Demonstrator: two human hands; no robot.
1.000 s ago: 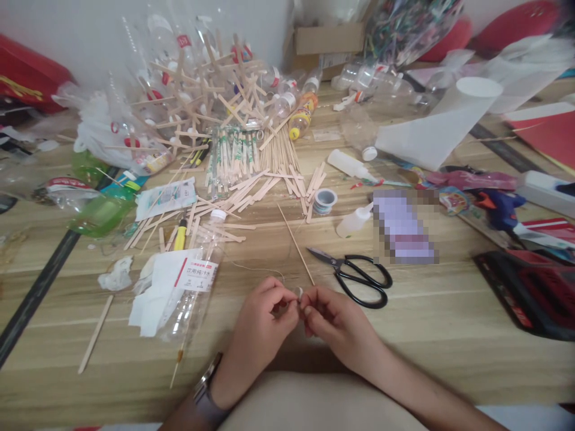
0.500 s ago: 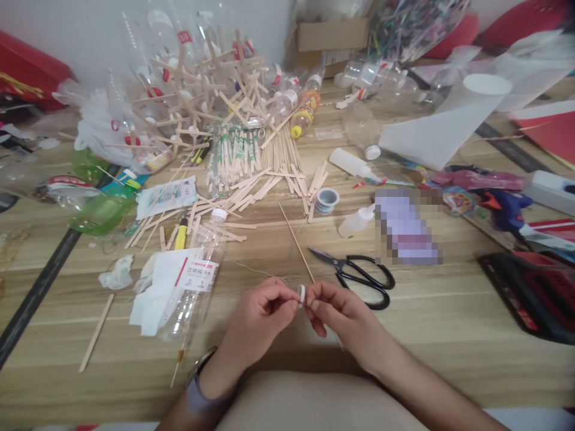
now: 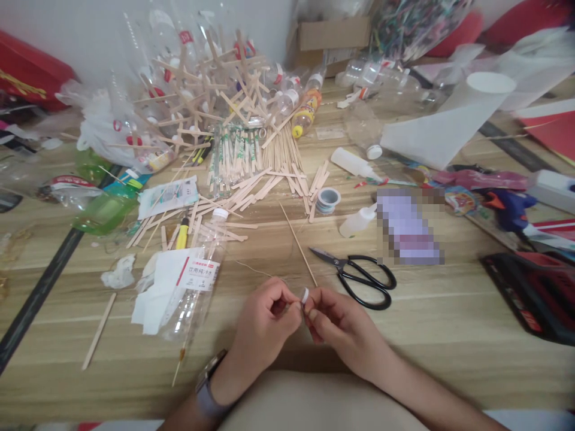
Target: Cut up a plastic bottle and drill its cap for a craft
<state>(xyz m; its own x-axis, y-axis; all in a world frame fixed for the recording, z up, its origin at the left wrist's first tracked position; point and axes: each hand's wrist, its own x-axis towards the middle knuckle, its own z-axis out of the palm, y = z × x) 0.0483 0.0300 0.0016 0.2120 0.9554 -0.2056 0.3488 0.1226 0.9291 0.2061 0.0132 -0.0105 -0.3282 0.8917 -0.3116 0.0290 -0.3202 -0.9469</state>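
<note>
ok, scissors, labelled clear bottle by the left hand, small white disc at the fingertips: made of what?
Scissors: blades look like steel, grey with a dull sheen; handles smooth black, plastic-coated metal or solid plastic.
Labelled bottle: clear plastic, judging by glossy highlights and see-through sides.
Small white disc: opaque, probably plastic; too small to be sure.

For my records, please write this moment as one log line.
left hand: pinched beside small white piece | right hand: pinched at same piece | scissors: on table
</note>
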